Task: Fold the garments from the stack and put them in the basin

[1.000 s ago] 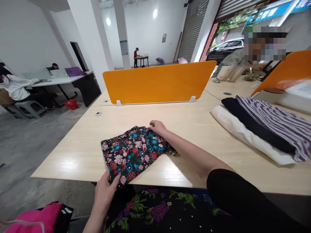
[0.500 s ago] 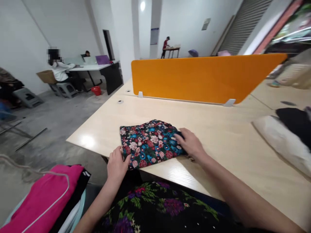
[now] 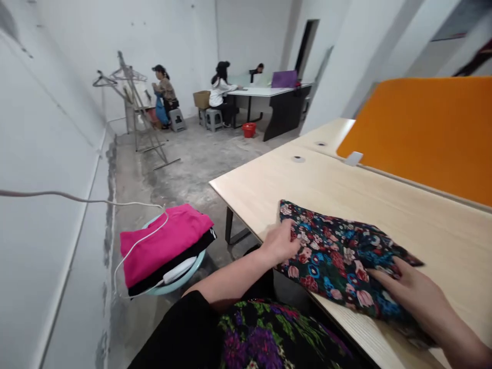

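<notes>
A dark folded garment or cloth with a dense floral print point(image 3: 323, 256) lies near the front edge of the pale wooden table point(image 3: 265, 189). My left hand point(image 3: 281, 243) pinches its left side, fingers closed on the fabric. At the other end, my right hand point(image 3: 423, 297) grips the cloth, a little blurred, with its fingertips over the print. The fabric is bunched and lifted into creases near the right hand. Its underside is hidden.
An orange divider point(image 3: 423, 133) stands across the table. On the floor to the left, a light blue basin point(image 3: 196, 269) holds a pink folded garment point(image 3: 165, 241), dark cloth and a white corded object. Several people sit farther back near a drying rack point(image 3: 134, 102).
The view has swung left, bringing the basin and drying rack fully into sight. The floral cloth looks more stretched and rumpled toward the right hand. Both hands stay on it.
</notes>
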Demonstrator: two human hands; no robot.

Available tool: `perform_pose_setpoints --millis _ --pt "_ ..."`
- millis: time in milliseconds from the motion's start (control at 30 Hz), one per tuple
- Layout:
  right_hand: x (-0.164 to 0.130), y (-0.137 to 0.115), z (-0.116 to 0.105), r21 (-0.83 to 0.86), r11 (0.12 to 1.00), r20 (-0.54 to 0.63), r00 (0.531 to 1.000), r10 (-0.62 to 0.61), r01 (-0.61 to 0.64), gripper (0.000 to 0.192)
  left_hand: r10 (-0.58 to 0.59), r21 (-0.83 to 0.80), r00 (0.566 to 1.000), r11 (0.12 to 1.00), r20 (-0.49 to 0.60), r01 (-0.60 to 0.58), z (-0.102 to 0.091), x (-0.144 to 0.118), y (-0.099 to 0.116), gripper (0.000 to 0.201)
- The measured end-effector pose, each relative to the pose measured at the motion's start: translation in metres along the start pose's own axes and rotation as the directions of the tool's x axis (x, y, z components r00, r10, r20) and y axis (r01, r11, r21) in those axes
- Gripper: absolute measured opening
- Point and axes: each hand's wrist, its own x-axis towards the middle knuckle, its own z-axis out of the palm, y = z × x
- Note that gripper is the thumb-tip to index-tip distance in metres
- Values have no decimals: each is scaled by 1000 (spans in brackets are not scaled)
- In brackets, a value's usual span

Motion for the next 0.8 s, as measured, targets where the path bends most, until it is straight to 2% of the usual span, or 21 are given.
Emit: perform_pose_setpoints --millis 33,100,167,233,400,467,533,600,667,733,800 --pt "1 -10 6 158 987 38 999 10 -16 13 -14 -83 1000 996 -4 14 -7 -2 -8 45" --pt "3 -35 21 415 905 142 989 41 -97 25 -41 -249 998 968 -56 26 -27 -9 -27 40" --pt "9 -66 38 528 841 227 974 -9 -115 35 -62 -349 985 937 -160 2 -57 -17 -49 36" --pt "19 -102 60 568 820 278 955 -104 -76 42 -78 -366 955 930 -287 -34 -94 -30 -73 34" --pt "43 -198 136 692 720 340 861 -377 42 50 -131 -268 822 963 -554 -27 -193 -86 -132 38" --pt "47 -236 174 751 657 351 804 -480 64 53 -151 -216 752 976 -641 13 -227 -116 -153 41" --pt "48 -266 215 775 624 363 736 -571 102 53 -188 -166 693 981 -696 99 -254 -146 -174 44" --pt "47 -285 254 703 683 415 667 -619 196 50 -246 -93 655 961 -714 260 -272 -174 -196 42" --pt "45 -288 286 494 786 487 630 -605 372 49 -372 7 629 858 -683 514 -277 -199 -218 38" --pt "42 -277 306 249 808 547 611 -573 534 53 -519 134 550 636 -654 760 -269 -219 -239 35" --pt "38 -256 312 117 771 595 578 -559 626 57 -594 249 481 432 -645 867 -253 -233 -253 34"
